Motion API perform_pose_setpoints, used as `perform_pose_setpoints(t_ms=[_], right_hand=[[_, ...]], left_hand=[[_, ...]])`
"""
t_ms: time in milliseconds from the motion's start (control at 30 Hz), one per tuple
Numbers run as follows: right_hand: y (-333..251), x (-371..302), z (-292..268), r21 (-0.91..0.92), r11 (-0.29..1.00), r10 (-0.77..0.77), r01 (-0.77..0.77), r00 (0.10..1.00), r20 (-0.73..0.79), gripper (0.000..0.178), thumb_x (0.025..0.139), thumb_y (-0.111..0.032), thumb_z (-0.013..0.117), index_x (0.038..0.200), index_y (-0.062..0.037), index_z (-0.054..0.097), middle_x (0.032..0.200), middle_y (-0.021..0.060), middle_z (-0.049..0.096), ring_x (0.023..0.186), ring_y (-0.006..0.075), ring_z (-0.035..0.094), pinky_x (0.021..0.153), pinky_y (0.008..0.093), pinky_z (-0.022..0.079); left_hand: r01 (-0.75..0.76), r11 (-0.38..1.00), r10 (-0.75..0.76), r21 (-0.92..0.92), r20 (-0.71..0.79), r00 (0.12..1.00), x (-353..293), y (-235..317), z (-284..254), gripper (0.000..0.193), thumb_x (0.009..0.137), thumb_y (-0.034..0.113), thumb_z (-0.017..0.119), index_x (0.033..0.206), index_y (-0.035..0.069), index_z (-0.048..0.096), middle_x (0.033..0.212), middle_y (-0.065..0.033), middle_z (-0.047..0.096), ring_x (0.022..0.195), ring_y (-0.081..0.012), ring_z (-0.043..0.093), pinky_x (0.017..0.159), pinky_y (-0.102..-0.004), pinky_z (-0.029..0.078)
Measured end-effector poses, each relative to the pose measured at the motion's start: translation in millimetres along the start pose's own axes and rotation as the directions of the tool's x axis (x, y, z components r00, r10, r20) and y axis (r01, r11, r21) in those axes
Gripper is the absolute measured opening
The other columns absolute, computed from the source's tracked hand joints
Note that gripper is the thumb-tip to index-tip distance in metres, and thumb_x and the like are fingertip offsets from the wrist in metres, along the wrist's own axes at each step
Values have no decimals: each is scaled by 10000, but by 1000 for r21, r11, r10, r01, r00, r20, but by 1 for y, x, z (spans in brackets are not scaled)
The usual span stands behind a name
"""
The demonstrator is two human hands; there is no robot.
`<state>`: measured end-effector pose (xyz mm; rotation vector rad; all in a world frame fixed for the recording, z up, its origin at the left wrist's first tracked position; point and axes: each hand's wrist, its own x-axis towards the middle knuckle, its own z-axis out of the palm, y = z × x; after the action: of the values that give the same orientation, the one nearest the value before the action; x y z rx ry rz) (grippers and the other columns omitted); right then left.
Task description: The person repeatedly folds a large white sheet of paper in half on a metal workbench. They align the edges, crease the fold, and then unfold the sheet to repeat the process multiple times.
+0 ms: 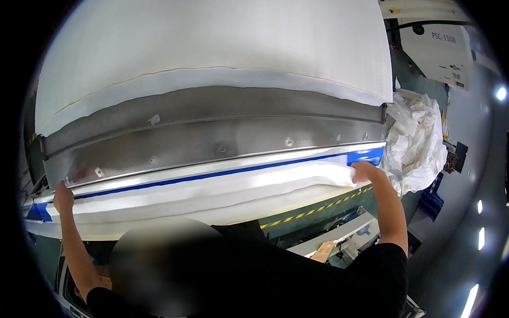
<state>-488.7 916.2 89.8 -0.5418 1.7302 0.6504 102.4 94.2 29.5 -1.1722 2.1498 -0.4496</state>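
Note:
A long white fabric strip stretches across in front of me, along a blue band on the near edge of a metal table. My right hand is closed on the right end of the white fabric strip, beside the wider blue end of the band. Far to the left, my left hand is closed at the left end of the metal edge, next to the blue band and the fabric; what its fingers hold is hidden. Both arms are spread wide.
Beyond the bare metal surface lies a broad white sheet with a folded edge. Crumpled white material is heaped at the right. A low bench stands behind yellow-black floor tape. A white machine panel is at the far right.

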Motion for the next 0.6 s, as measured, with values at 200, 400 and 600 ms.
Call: perform_pose_setpoints(t_ms=[200,400,600], right_hand=[[-5,5,16,59,992,125,-114,965,-230,294,661,-187,606,932,-76,636,956,151,654,934,351,606,796,422,493],[-91,22,-16,15,999,32,-29,907,-421,195,718,-206,538,812,-69,641,873,189,648,855,380,608,739,448,492],[-262,-2,-109,71,940,-246,335,805,-541,210,776,-242,585,910,-88,636,815,164,652,760,369,619,687,442,492]], left_hand=[[70,988,-78,-141,-54,996,-5,23,-24,385,870,182,435,1235,102,528,1159,-145,585,1029,-348,572,854,-443,469],[-26,936,-150,-352,-463,873,17,56,-26,388,865,237,526,1210,59,526,1204,-148,556,1074,-322,541,908,-424,432],[-235,810,-157,-537,-585,796,48,113,-59,329,899,257,487,1171,77,533,1209,-139,531,1108,-330,489,966,-450,371]])
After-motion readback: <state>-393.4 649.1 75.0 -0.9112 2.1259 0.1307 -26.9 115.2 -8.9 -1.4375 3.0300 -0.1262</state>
